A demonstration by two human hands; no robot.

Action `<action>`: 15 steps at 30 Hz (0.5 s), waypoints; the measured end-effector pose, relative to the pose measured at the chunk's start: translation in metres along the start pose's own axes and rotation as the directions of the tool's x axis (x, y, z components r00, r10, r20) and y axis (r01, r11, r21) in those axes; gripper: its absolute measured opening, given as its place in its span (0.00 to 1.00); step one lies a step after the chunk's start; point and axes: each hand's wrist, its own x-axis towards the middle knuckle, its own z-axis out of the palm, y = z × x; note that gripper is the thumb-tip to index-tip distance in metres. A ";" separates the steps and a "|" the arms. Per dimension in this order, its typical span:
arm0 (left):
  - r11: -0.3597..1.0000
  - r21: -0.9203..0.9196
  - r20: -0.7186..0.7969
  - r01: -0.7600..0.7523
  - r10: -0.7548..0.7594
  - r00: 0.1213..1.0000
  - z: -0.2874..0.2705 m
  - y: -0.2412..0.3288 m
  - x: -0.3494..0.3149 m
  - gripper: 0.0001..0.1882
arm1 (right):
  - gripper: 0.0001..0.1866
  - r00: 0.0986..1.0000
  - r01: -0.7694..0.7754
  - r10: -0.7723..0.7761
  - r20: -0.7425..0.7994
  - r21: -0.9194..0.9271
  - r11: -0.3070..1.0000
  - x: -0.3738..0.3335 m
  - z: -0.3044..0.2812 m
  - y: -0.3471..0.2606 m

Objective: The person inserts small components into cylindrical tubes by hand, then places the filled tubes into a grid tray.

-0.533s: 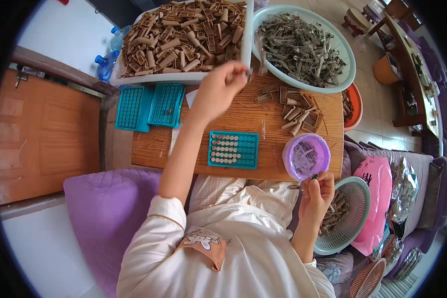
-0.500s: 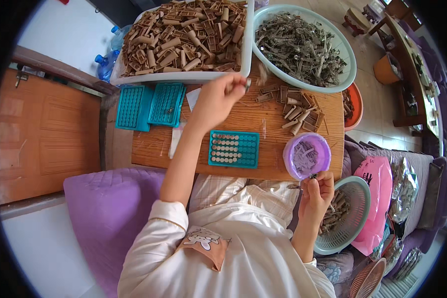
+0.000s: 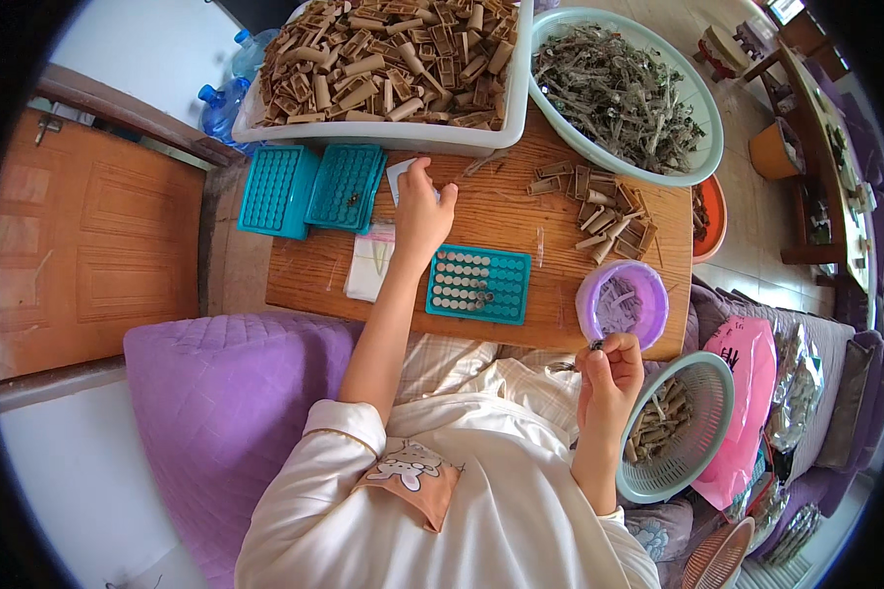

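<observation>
The left hand [image 3: 422,222], thumb and forefinger apart, hangs over a wooden table [image 3: 554,302] beyond a teal tray [image 3: 508,292] partly filled with pale round discs [image 3: 456,280], while the right hand [image 3: 609,379] pinches a small dark piece [image 3: 596,345] near a purple tub [image 3: 657,306].

Wooden table [image 3: 496,208]: teal tray [image 3: 509,287] with discs [image 3: 457,280], brown casings [image 3: 599,213], purple tub [image 3: 586,312], white packet [image 3: 366,278].

the left hand [image 3: 422,224], its palm out of sight, partly covers a white paper [image 3: 398,178]. the dark piece [image 3: 596,345] in the grip of the right hand [image 3: 609,385] is too small to identify. the top edge cuts off the white tub [image 3: 517,98]; the lower edge crops the cream shirt [image 3: 521,481].
</observation>
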 end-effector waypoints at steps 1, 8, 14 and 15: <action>0.933 -0.305 0.049 0.190 -0.184 0.982 0.001 0.004 -0.006 0.14 | 0.06 1.000 -0.004 0.004 -0.003 -0.001 1.000 0.000 -0.001 0.001; -0.144 -0.777 0.629 0.613 -0.141 0.764 -0.048 0.060 -0.080 0.18 | 0.06 0.999 0.013 -0.011 0.050 -0.041 0.999 0.004 0.009 0.004; -0.077 -0.813 0.574 0.577 0.057 0.817 -0.071 0.090 -0.123 0.24 | 0.06 0.973 0.160 -0.102 0.207 -0.283 0.946 -0.002 0.029 -0.005; -0.078 -0.810 0.578 0.581 0.056 0.814 -0.071 0.090 -0.126 0.24 | 0.07 0.956 0.231 -0.157 0.247 -0.306 0.924 -0.004 0.035 -0.006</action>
